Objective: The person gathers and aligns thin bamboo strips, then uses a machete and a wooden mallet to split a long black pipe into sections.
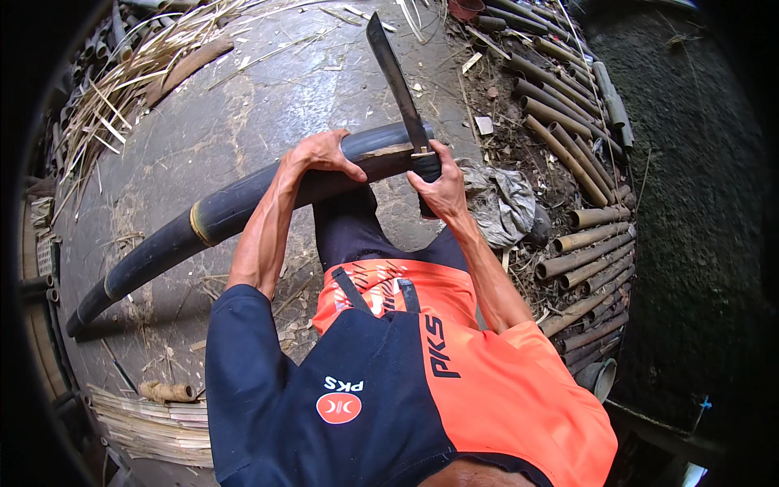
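Observation:
A thick dark bamboo pole [256,191] slants across in front of me, from the lower left up to its right end, above my thighs. Pale rings mark its joints, and a light scraped strip shows on its upper side near the right end. My left hand [324,156] grips the pole from above, thumb and fingers spread round it. In my right hand [443,188] is the dark handle of a machete [393,81]. Its long blade points up and away, and the blade's base overlaps the pole's right end; whether they touch, I cannot tell.
Cut bamboo tubes [568,122] lie in rows along the right, beside a dark wall [677,211]. A crumpled grey sheet [499,207] is near my right forearm. Thin bamboo strips [101,114] pile up at the far left; bundled slats [150,426] lie at the near left.

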{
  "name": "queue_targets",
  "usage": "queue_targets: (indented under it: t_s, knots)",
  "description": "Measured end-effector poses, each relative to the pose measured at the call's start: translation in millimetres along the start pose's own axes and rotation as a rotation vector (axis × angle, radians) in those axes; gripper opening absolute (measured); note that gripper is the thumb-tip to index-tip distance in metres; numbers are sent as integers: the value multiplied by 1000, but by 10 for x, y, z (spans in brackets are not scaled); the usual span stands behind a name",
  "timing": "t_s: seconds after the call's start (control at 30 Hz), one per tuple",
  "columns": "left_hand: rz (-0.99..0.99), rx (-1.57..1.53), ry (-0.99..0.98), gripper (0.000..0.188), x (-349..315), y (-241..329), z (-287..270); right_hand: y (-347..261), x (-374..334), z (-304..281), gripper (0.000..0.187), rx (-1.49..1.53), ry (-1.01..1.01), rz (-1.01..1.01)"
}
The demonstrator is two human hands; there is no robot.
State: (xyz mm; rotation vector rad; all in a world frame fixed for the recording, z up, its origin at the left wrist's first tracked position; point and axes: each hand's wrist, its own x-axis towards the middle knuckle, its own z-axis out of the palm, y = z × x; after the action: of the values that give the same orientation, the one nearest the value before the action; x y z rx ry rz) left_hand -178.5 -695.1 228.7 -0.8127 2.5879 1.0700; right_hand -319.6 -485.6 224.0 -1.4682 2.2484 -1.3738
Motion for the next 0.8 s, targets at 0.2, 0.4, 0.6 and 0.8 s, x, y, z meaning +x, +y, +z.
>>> queue_targets:
  t_s: [0.2,0.4,0.6,0.8]
  knots:
    - [25,93,116,94,-132,96,96,-22,-11,-13,57,-168,-33,-14]
    - [54,113,189,95,-183,96,138,36,-110,-1,55,-110,-18,42]
    - [52,89,168,96,-197,117,108,-63,-222,-6,52,87,-3,134]
    - [60,101,156,96,-159,74,123,-115,-131,-139,62,14,-97,55]
